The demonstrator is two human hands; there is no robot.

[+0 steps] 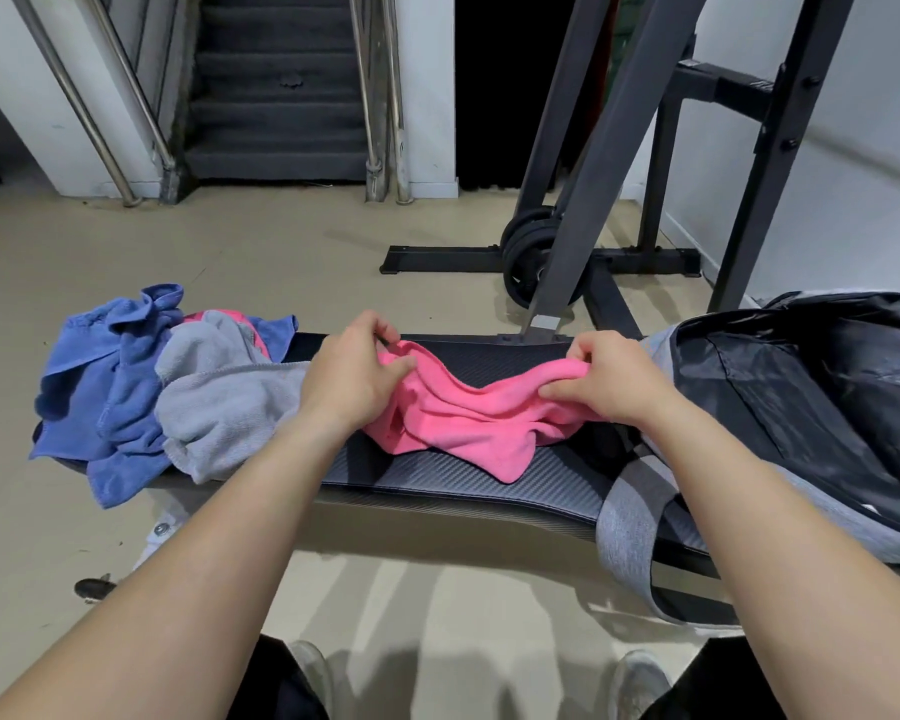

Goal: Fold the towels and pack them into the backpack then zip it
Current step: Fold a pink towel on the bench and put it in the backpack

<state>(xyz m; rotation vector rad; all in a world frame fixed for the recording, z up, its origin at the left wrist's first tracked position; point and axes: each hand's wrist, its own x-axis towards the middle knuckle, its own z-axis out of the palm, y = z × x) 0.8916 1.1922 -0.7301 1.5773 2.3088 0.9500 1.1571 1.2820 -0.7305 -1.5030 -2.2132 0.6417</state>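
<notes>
Pinching the pink towel (463, 418), left grip (354, 376) and right grip (609, 387) should pull apart, flattening it between them.

Even indoor light, wide-angle edge distortion

The person's forearms (261, 511) are bare up to the left hand (352, 374) and right hand (611, 381), while dark trousers (261, 688) cover both legs around 6 o'clock, with pale grey shoes (640, 680) at 7 and 5 o'clock.
</notes>
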